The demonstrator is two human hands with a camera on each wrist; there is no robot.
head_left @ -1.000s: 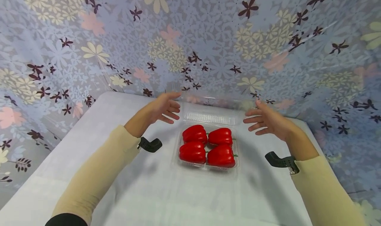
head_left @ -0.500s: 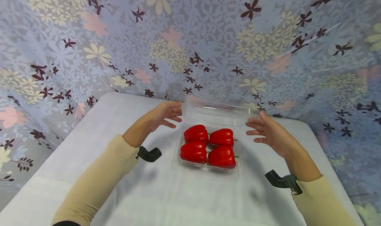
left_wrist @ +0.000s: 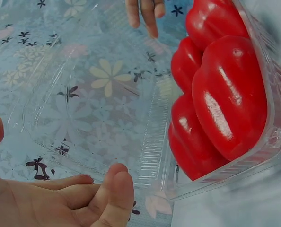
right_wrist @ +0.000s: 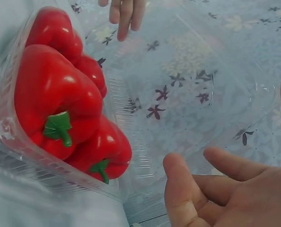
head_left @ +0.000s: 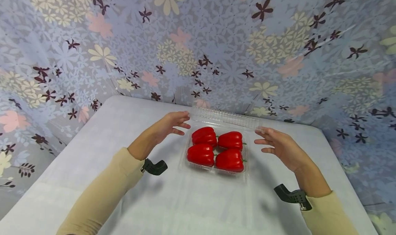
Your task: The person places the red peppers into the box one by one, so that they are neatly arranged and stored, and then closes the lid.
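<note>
Several red bell peppers (head_left: 200,155) with green stems lie in a clear plastic clamshell box (head_left: 213,170). Its see-through lid (head_left: 226,117) stands raised at the back edge, tilted up behind the peppers. My left hand (head_left: 168,126) is at the lid's left side, its thumb tip by the lid's edge and its fingers extended. At the right side my right hand (head_left: 281,147) has its fingertips against the lid corner, fingers loosely spread. In both wrist views the fingers lie along the lid's side; whether each one touches cannot be told.
A white cloth covers the table (head_left: 148,200) under the box. Behind it rises a flower-patterned curtain (head_left: 139,49). Dark wrist straps (head_left: 154,167) sit at the ends of the beige sleeves (head_left: 102,190).
The lid has swung forward from leaning far back, toward the peppers. Both hands have come down and nearer with it, the right hand more. Peppers and box base stay in place.
</note>
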